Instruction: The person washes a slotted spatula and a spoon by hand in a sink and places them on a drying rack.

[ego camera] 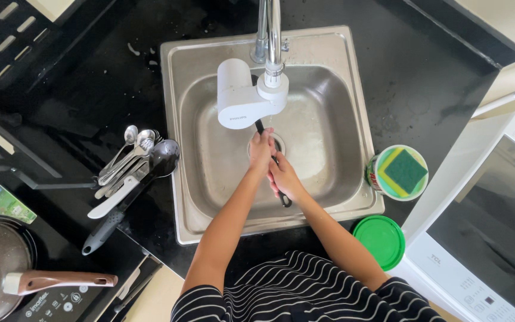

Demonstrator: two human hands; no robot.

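Head view, left hand (261,149) grip and right hand (285,179) grip both pinching black utensil (284,201), over sink (329,53)

A round tub (396,173) with a red-and-green label stands on the desk well right of the fingers (263,143). A green card (1,204) lies far to their left, beside the cooktop's printed control panel (55,301).

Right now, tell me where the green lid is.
In the head view, the green lid lies on the black counter right of the sink, just below the tub holding the sponge.
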